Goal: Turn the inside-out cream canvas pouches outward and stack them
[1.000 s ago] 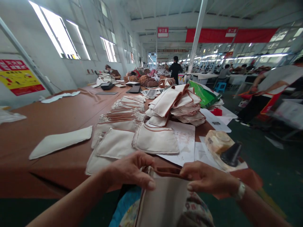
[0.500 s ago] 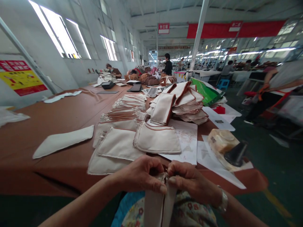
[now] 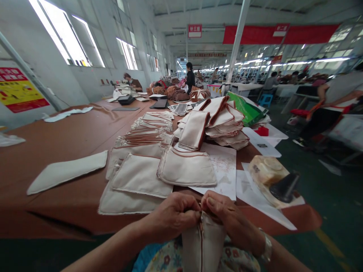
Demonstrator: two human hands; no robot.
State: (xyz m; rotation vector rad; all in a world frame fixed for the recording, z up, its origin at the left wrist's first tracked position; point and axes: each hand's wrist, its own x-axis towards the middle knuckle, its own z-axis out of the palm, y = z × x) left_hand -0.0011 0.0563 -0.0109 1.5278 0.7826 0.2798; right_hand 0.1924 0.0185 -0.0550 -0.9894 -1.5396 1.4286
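Observation:
Over my lap, a cream fabric pouch [image 3: 193, 245] with a brown line down its middle hangs from both hands. My left hand [image 3: 179, 211] is closed, thumb and fingers pinching its top edge. Close beside it, my right hand [image 3: 224, 213] pinches the same edge, fingertips almost meeting the left ones. The small spot between the fingertips is partly hidden. Just beyond my hands lie similar cream pouches with brown piping: one pouch [image 3: 187, 166] partly on a white sheet [image 3: 224, 166], another pouch [image 3: 138, 175] to its left.
A taller stack of cream pieces [image 3: 222, 124] stands behind the sheet. On the right are a yellowish block [image 3: 266, 168] and a black cone-shaped object [image 3: 285, 187]. A single cream piece [image 3: 68, 172] lies left on the brown-covered table [image 3: 85, 136]. Several people work farther off.
My right hand has turned and more of the pouch's right side now faces me. Both hands stay pinched at its top edge. The view has shifted slightly.

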